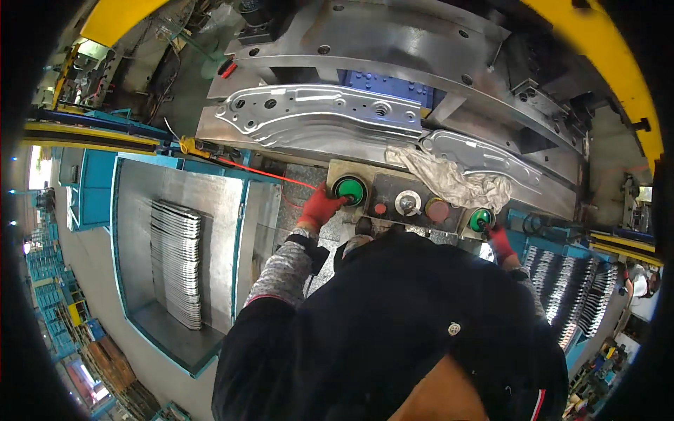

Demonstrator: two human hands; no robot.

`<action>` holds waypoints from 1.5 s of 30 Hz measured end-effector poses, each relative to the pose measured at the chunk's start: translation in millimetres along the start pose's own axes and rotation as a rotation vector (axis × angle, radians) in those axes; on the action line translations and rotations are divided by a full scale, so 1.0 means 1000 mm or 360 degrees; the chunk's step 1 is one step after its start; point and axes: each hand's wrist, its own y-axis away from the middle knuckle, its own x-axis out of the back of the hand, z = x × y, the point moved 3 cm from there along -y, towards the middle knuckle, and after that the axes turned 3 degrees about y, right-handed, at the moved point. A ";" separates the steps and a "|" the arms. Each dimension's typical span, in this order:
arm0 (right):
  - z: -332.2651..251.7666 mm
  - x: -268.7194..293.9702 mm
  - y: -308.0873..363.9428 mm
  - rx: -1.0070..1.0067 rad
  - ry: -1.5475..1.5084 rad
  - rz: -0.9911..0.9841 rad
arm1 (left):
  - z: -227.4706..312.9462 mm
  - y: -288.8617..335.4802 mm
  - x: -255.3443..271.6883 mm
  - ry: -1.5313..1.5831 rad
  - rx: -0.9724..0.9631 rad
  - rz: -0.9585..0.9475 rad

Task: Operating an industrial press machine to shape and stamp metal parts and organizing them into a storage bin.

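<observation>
My left hand point(322, 207), in a red glove with dark fingertips, reaches its fingers onto a large green push button point(350, 190) on the left of a control box point(390, 193). On the right, my right hand point(500, 243), gloved the same way, has its dark fingertips on a second green push button point(481, 219). Neither hand holds anything. Between them the box carries a small red button point(380, 208), a selector switch point(407, 203) and a larger red button point(437, 210). A crumpled, stained cloth point(449, 179) drapes over the box's far right edge.
Beyond the box, two stamped metal panels point(316, 111) point(484, 156) lie on a steel press die point(393, 42). A blue-framed metal bin point(133, 231) at left holds stacked parts point(175, 263). More parts point(569, 288) fill a rack at right. Yellow press frames point(611, 49) flank the far side.
</observation>
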 end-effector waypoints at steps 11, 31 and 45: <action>0.008 0.003 0.006 0.0004 0.0088 0.0356 | 0.017 0.012 0.006 0.0018 -0.0064 0.0085; -0.205 -0.017 0.006 0.0865 0.0850 0.0488 | 0.188 0.001 -0.063 -0.1010 -0.1681 -0.0413; -0.212 0.020 -0.039 0.0935 0.1639 0.0507 | 0.436 -0.029 0.092 -0.0407 -0.2245 0.0511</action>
